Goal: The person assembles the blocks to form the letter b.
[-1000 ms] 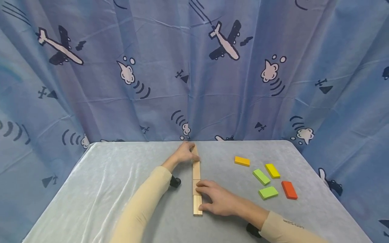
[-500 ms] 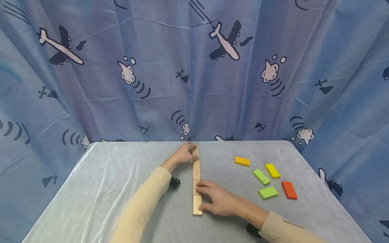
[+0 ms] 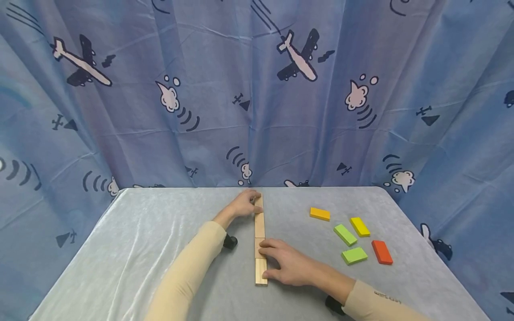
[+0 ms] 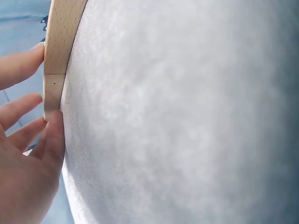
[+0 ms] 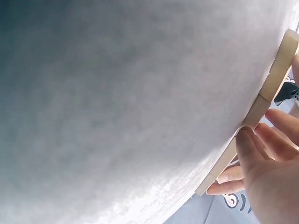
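Observation:
A straight row of plain wooden blocks [image 3: 259,225] lies end to end on the table, running away from me. At its far end my left hand [image 3: 242,203] touches the last block, fingers spread along it. The left wrist view shows its fingertips [image 4: 56,119] against the block's side and end. Along the row's near part rests my right hand [image 3: 291,263], its thumb beside the nearest block and its forefingers over the one beyond. From the right wrist, a fingertip [image 5: 244,135] meets the row's side. Neither hand visibly grips a block.
To the right lie loose coloured blocks: an orange one [image 3: 320,213], a yellow one [image 3: 360,227], two light green ones, including the nearer green block [image 3: 354,255], and a red one [image 3: 382,252]. A pale cloth covers the table [image 3: 160,214]; a blue patterned curtain [image 3: 257,111] hangs behind it.
The far block has shifted slightly and now lines up straighter with the row, as my left hand moved a little with it. My right hand has stayed in place.

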A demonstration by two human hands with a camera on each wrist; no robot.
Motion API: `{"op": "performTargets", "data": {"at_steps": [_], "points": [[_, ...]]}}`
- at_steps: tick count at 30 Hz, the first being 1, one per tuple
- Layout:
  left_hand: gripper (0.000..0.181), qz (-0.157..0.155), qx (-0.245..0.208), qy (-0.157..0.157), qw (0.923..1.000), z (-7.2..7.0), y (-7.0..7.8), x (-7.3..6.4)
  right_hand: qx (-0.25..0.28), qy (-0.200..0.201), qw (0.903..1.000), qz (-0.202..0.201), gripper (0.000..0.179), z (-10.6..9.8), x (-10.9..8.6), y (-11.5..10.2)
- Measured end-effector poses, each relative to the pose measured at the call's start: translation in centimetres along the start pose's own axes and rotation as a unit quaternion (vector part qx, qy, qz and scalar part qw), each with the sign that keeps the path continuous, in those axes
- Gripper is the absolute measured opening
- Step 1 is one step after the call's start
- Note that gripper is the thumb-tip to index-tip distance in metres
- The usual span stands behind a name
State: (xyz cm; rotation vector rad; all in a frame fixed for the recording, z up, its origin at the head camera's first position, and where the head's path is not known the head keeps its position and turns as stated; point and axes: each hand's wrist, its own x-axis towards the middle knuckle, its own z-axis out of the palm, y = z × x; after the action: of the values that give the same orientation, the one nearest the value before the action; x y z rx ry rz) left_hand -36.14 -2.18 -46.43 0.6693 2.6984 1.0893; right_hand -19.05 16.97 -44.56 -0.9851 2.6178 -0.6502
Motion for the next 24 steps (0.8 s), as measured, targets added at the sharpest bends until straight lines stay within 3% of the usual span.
{"op": "performTargets", "data": {"at_steps": [24], "points": [[0.056,-0.009,-0.002,-0.012,0.9999,-0.37,0.19,-0.33,-0.016,-0.008,0.9997,0.014,0.059,0.3,0.01,-0.69]]}}
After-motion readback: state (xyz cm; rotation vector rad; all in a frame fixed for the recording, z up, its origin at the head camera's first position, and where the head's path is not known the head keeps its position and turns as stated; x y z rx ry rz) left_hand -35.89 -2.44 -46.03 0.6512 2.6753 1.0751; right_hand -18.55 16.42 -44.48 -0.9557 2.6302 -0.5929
